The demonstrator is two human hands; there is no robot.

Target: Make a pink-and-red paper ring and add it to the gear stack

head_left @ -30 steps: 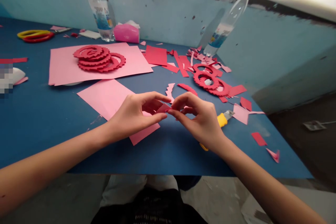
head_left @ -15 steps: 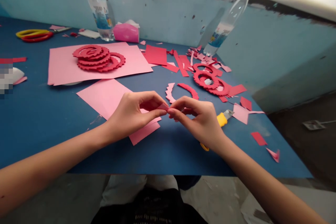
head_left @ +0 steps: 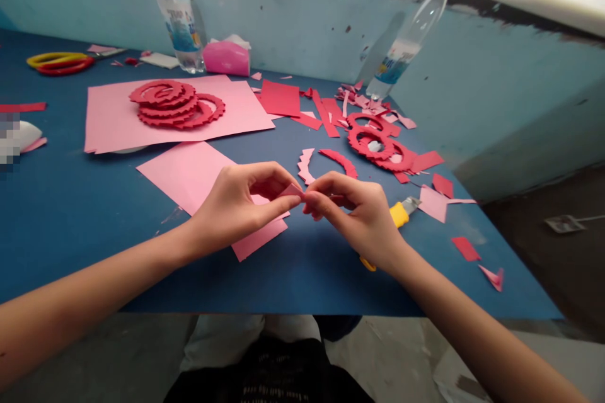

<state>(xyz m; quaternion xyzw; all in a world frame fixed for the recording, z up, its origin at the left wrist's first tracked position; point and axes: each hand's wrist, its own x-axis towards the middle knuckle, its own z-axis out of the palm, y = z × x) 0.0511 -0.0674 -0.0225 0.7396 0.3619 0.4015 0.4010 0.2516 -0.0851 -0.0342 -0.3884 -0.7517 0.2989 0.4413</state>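
Note:
My left hand [head_left: 250, 198] pinches a small pink paper piece [head_left: 292, 191] between thumb and fingers. The fingertips of my right hand [head_left: 357, 208] are closed on the same piece's right end, touching my left fingertips. Just beyond the hands lie a pink toothed arc [head_left: 306, 167] and a red arc [head_left: 340, 162]. Pink sheets [head_left: 189, 173] lie under and behind my left hand. A yellow cutter [head_left: 401, 213] is partly hidden by my right hand.
Red toothed rings [head_left: 163, 104] are stacked on a large pink sheet [head_left: 108, 119]. More red rings [head_left: 371, 141] and paper scraps lie at the right. Two bottles [head_left: 182, 31] [head_left: 399, 56], a pink tissue pack [head_left: 227, 58] and scissors [head_left: 61, 63] stand or lie near the wall.
Both hands hold almost the same pose. A little more of the pink piece shows between my left thumb and fingers.

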